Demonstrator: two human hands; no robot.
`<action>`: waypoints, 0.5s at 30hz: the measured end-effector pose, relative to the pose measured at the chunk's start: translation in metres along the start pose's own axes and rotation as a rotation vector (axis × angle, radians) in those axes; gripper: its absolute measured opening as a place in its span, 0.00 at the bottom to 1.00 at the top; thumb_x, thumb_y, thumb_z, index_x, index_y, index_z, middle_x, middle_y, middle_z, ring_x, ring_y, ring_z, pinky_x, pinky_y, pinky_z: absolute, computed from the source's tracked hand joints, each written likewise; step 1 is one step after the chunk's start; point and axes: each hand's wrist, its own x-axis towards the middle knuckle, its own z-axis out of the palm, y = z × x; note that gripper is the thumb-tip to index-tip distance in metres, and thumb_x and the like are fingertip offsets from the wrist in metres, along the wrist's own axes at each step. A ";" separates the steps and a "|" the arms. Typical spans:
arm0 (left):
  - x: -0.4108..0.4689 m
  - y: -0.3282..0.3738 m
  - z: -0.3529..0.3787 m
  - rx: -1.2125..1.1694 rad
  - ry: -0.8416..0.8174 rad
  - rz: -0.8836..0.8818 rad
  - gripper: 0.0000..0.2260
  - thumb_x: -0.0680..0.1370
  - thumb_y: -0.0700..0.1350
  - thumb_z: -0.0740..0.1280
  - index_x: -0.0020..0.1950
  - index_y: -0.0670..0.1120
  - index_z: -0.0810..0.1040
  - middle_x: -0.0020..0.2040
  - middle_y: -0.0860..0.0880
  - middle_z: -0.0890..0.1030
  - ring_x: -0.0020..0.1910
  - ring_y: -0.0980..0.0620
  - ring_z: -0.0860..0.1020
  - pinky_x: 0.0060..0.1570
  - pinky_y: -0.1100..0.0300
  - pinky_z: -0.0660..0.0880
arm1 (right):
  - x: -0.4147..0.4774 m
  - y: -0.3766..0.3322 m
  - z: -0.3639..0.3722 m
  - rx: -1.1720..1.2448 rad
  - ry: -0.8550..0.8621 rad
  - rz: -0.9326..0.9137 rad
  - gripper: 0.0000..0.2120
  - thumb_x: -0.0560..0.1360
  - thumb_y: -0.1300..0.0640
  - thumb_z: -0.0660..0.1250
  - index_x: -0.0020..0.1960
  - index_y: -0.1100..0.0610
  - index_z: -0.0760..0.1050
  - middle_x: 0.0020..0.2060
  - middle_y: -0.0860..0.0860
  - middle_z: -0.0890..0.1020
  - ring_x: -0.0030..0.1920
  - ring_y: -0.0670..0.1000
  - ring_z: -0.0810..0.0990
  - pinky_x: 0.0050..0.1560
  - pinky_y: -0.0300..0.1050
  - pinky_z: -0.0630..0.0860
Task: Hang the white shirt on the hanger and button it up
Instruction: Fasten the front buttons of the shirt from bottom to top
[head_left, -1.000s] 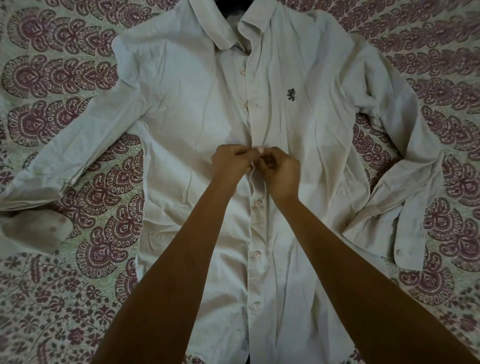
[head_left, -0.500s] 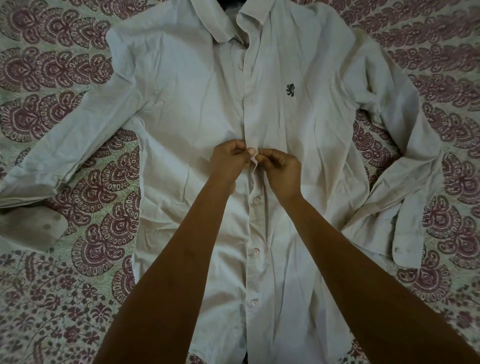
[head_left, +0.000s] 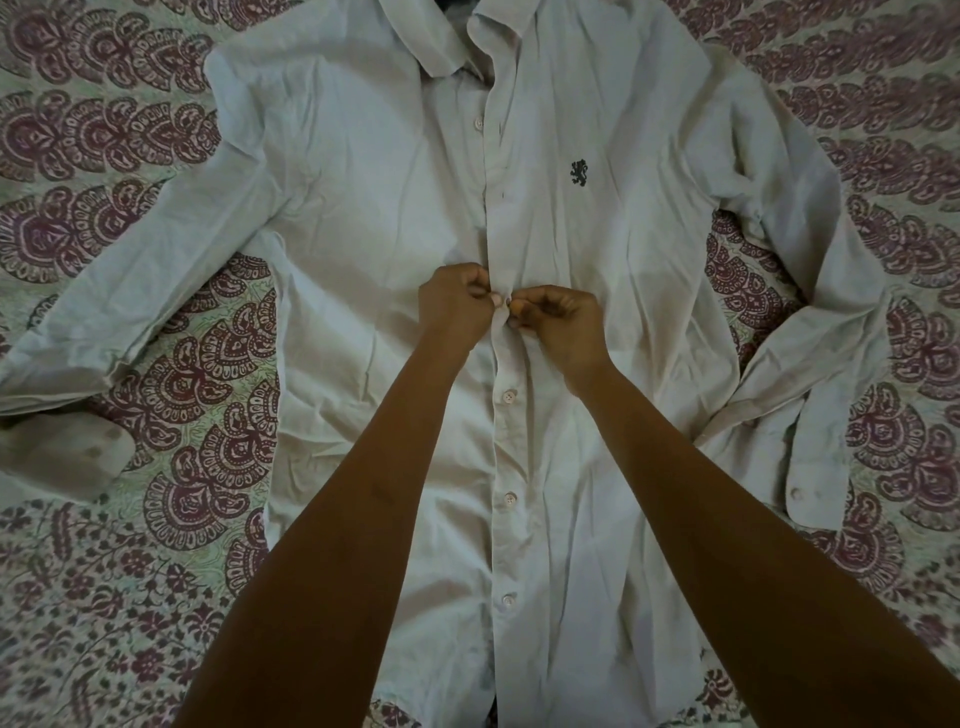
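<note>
1 shirt (head_left: 374, 218), white, lies flat and face up on a patterned sheet (head_left: 156, 597). Collar (head_left: 441, 41) points to the far side of the sheet, hem to the near side.

2 hands, both on the front placket (head_left: 501, 234) at mid-chest:
- left hand (head_left: 454, 306): fingers curled, pinching the shirt's placket edge
- right hand (head_left: 563, 325): fingers curled, pinching the other edge; fingertips of the two hands nearly touch
- can't tell whether the button between them is through its hole; fingers cover it

Buttons counted:
- 3 done up below the hands, in a line toward the hem: first (head_left: 508, 396), second (head_left: 510, 499), third (head_left: 507, 600)
- 1 open button (head_left: 478, 123) near the collar; the placket gapes there
- 1 cuff button (head_left: 796, 492) on the folded sleeve

2 sleeves: one sleeve (head_left: 130, 291) runs out to the sheet's left side with its cuff (head_left: 62, 457) turned back toward the near side. The other sleeve (head_left: 810, 364) is folded down along the right side of the body.

1 dark logo (head_left: 578, 173) on the chest, right of the placket.
</note>
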 end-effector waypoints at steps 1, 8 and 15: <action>0.000 0.000 -0.001 -0.011 -0.018 -0.006 0.04 0.71 0.37 0.70 0.45 0.38 0.81 0.42 0.40 0.83 0.47 0.42 0.81 0.53 0.50 0.78 | 0.000 -0.002 -0.001 0.014 -0.015 0.026 0.07 0.72 0.74 0.63 0.48 0.72 0.77 0.25 0.43 0.82 0.28 0.40 0.79 0.37 0.31 0.77; -0.001 0.002 -0.003 -0.030 -0.030 0.008 0.04 0.70 0.36 0.71 0.44 0.39 0.82 0.41 0.42 0.83 0.45 0.43 0.82 0.51 0.50 0.79 | 0.002 -0.004 0.000 -0.064 0.016 0.047 0.12 0.73 0.72 0.63 0.36 0.59 0.78 0.26 0.45 0.81 0.28 0.42 0.79 0.35 0.34 0.78; -0.005 0.006 -0.001 -0.125 -0.001 -0.072 0.03 0.70 0.38 0.71 0.43 0.40 0.82 0.39 0.41 0.83 0.42 0.43 0.82 0.50 0.52 0.80 | 0.003 0.000 0.011 -0.293 0.125 -0.019 0.07 0.71 0.62 0.67 0.36 0.57 0.80 0.33 0.57 0.83 0.38 0.59 0.82 0.48 0.57 0.80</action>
